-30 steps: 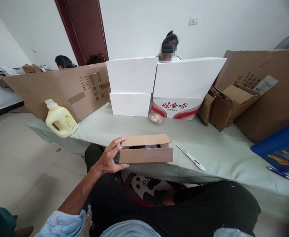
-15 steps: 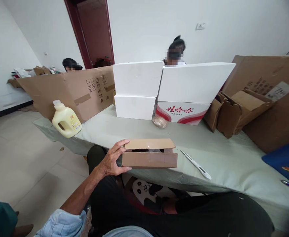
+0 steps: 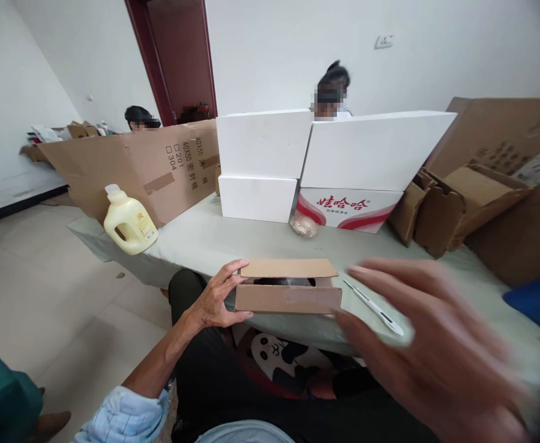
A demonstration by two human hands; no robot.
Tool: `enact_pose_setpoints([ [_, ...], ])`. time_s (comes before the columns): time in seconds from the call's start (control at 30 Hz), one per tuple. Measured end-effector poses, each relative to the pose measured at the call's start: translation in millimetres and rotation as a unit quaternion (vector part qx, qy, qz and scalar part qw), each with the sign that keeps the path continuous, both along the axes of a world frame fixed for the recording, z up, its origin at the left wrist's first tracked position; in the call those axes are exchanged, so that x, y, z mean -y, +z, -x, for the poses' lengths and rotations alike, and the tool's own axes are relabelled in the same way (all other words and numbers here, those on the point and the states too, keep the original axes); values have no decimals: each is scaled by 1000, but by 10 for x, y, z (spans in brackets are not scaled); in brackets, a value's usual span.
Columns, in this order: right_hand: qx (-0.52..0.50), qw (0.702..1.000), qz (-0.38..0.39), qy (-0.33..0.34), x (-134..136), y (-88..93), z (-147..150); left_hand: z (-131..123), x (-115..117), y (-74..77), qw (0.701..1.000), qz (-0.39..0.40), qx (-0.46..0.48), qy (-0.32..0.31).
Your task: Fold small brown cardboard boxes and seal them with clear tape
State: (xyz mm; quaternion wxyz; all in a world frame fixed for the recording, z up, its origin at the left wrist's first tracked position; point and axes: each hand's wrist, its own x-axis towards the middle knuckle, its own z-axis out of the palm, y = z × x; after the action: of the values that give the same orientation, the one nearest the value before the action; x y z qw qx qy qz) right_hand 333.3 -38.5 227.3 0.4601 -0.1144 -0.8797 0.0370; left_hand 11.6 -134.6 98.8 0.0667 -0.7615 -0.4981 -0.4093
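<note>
A small brown cardboard box (image 3: pixel 288 295) lies at the near edge of the grey-green table (image 3: pixel 251 240), its lid flap half raised with something dark inside. My left hand (image 3: pixel 217 301) grips the box's left end, thumb below and fingers on top. My right hand (image 3: pixel 436 351) is close to the camera and blurred by motion, its fingers spread and empty, reaching toward the box's right side. A white utility knife (image 3: pixel 374 307) lies on the table just right of the box, partly behind my right fingers.
A yellow detergent jug (image 3: pixel 129 221) stands at the table's left corner. White foam boxes (image 3: pixel 265 163) and a red-and-white carton (image 3: pixel 348 206) line the back, with brown cartons (image 3: pixel 454 200) at right. Two people sit behind the boxes. A small bag (image 3: pixel 304 226) lies mid-table.
My right hand has come into view from the lower right, moving toward the box. My left hand keeps its hold on the box's left end.
</note>
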Motion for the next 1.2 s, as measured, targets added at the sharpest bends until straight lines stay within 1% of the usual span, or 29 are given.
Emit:
enact_pose_setpoints([
  [0.07, 39, 998, -46, -4, -194, -83, 232, -9, 3, -5, 1000, 3, 8, -4],
  [0.13, 105, 992, -68, -10, -399, -225, 388, -16, 4, -5, 1000, 9, 13, -5],
  [0.23, 168, 984, -55, -17, -628, -426, 448, -21, 6, 1, 1000, 13, 8, -1],
  [0.3, 174, 984, -40, -13, -706, -493, 423, -21, 8, 2, 1000, 16, 4, 0],
  [0.43, 149, 988, -22, 16, -755, -490, 398, -18, 12, -7, 1000, 21, 6, 2],
  [0.57, 124, 990, -13, 63, -786, -472, 451, -19, 10, -10, 1000, 23, 9, 1],
  [0.63, 113, 990, 9, 89, -804, -476, 485, -20, 8, -6, 1000, 25, 9, 2],
  [0.73, 101, 983, 83, 128, -827, -468, 532, -24, 12, 2, 1000, 25, 8, 2],
  [0.8, 95, 971, 160, 150, -843, -449, 560, -26, 23, 8, 1000, 25, 7, 1],
  [0.87, 88, 953, 242, 158, -864, -428, 581, -28, 37, 12, 1000, 28, 6, 0],
  [1.03, 49, 898, 417, 129, -938, -433, 597, -35, 57, 14, 1000, 30, 6, -3],
  [1.1, 28, 874, 469, 121, -964, -451, 597, -40, 55, 17, 1000, 27, 6, -4],
  [1.2, -5, 845, 525, 102, -1000, -463, 595, -45, 54, 22, 1000, 25, 4, -5],
])
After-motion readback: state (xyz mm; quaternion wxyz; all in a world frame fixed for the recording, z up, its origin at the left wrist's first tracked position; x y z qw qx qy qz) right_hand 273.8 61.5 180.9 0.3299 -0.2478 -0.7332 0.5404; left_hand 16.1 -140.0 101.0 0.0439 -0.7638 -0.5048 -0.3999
